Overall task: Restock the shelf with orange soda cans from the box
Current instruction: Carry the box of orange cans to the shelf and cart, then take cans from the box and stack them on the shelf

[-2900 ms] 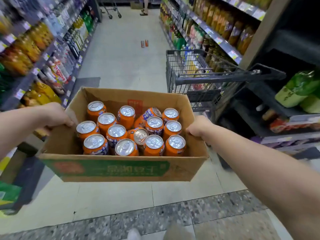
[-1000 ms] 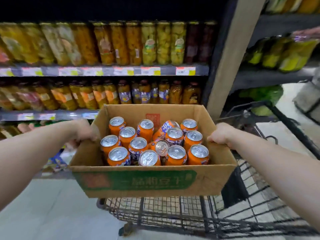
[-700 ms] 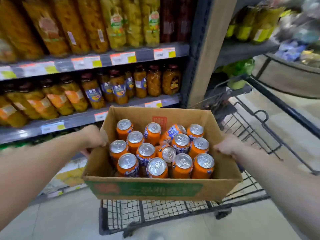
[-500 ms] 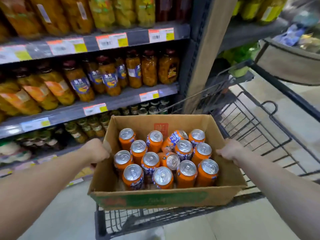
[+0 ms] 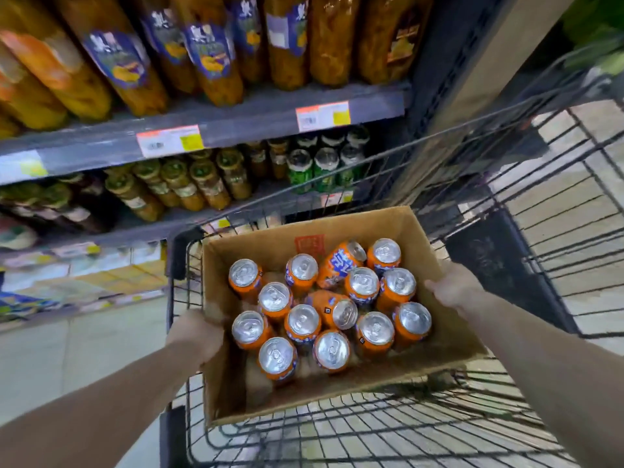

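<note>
An open cardboard box point(image 5: 452, 342) holds several orange soda cans point(image 5: 302, 324), most upright, two tipped among them. The box sits low inside a black wire shopping cart point(image 5: 526, 251). My left hand point(image 5: 196, 334) grips the box's left wall. On the opposite side my right hand point(image 5: 454, 287) grips the right wall. The fingers of both hands are hidden behind the cardboard.
Grey store shelves point(image 5: 236, 123) stand just ahead, with tall jars of orange fruit point(image 5: 209, 52) above and small jars point(image 5: 202, 184) and green cans point(image 5: 324, 167) below. A beige upright post point(image 5: 472, 89) divides the shelving. Pale floor tiles point(image 5: 67, 359) lie at left.
I turned from the aisle to face the shelves and brought the box over the cart. Over the last second the box went down into the cart basket, both hands still on its walls.
</note>
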{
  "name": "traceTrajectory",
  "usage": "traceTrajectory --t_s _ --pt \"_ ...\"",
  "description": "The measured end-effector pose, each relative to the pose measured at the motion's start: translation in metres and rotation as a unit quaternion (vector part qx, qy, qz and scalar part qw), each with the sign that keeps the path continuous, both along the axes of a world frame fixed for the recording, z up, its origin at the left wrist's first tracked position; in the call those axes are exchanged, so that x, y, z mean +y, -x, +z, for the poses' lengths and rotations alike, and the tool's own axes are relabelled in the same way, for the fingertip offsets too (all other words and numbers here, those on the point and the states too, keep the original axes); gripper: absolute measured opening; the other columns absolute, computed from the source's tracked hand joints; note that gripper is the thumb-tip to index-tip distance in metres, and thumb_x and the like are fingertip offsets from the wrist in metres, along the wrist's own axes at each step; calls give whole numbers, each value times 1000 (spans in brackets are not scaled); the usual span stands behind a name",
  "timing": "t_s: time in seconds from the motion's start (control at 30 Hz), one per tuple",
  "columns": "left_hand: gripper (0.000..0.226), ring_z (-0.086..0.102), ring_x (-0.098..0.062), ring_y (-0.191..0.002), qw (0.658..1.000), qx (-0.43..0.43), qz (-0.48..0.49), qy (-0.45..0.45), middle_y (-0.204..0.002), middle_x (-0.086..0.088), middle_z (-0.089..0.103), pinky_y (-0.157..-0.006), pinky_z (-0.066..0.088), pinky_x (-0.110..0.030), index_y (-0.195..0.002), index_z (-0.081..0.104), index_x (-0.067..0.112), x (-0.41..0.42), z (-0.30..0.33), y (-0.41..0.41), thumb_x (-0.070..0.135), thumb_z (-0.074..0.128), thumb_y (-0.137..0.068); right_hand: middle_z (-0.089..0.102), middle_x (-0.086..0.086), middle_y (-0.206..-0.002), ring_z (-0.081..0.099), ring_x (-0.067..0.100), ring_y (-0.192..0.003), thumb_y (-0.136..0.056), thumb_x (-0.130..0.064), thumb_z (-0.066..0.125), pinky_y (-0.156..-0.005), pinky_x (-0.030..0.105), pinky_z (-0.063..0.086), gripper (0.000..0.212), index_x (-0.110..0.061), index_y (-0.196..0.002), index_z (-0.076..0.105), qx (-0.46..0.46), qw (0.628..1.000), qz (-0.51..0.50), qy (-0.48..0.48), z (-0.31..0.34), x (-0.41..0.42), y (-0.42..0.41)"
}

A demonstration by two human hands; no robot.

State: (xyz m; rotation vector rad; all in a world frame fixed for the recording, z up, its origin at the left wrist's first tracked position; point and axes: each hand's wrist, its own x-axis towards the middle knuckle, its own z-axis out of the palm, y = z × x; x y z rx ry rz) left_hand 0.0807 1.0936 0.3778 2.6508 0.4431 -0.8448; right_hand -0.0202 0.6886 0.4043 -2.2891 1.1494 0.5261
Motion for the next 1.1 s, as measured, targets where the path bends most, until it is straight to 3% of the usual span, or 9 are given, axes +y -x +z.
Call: traceTrajectory --t_s 0.23,0.4,0.5,0.63,0.83,0.9,0.97,1.03,1.1 --pt "12 54 -26 -61 1000 14 22 -12 -72 -8 61 -54 42 -29 -82 60 13 -7 -48 1 24 59 -88 63 18 -125 57 38 -117 -95 -23 62 -96 40 44 38 -9 -130 57 40 999 -23 6 -65 3 -15" --pt "16 65 -36 -93 999 23 6 -27 -97 -16 69 -74 53 -36 -96 63 10 -12 -61 -1 23 56 -89 54 26 -135 51 40 -125 -98 -15 55 -100 40 41 41 5 -134 50 77 994 -77 -15 -99 10 -11" --pt "15 64 -34 -89 997 64 23 -32 -86 -10 61 -75 58 -40 -102 55 10 -15 -55 -15 18 56 -90 54 21 -137 50 35 -127 -102 -19 48 -102 34 40 37 0 -134 49 92 994 -63 -22 -95 14 -10" --pt "14 59 -30 -77 996 69 54 -24 -73 -6 54 -72 57 -39 -98 54 8 -19 -49 -20 20 57 -90 61 22 -126 57 41 -116 -94 -16 59 -96 40 46 42 -5 -132 47 54 991 -104 -61 -82 20 -16" --pt "33 61 -34 -99 991 -2 96 95 -108 -11 63 -84 50 -40 -101 52 12 -28 -35 -6 17 75 -79 52 18 -134 47 37 -125 -85 -15 69 -104 47 40 63 -12 -142 42 -83 989 -97 68 -60 65 -15" --pt "61 51 -30 -119 984 -133 -34 114 -126 -8 54 -98 45 -41 -127 44 15 -25 -28 3 16 77 -76 57 15 -126 49 34 -121 -82 -14 72 -102 46 39 60 -13 -138 48 -161 982 -29 97 -54 93 -18" --pt "79 43 -27 -131 921 -253 -275 109 -141 -8 47 -110 35 -40 -140 43 17 -22 -25 8 17 82 -71 61 9 -120 51 30 -115 -82 -19 74 -99 42 39 58 -17 -136 52 -192 979 48 46 -54 124 -23" --pt "85 46 -29 -133 854 -263 -446 61 -139 -7 54 -114 30 -47 -139 49 18 -18 -29 7 27 87 -64 60 0 -121 48 23 -117 -82 -29 73 -102 39 38 60 -25 -137 49 -179 974 138 -5 -60 154 -28" --pt "89 37 -28 -140 853 -176 -491 -14 -144 -2 51 -119 12 -49 -144 44 22 -17 -32 5 41 82 -65 57 -6 -123 44 20 -120 -82 -39 71 -102 36 34 66 -33 -141 42 -157 963 217 -20 -70 179 -32"
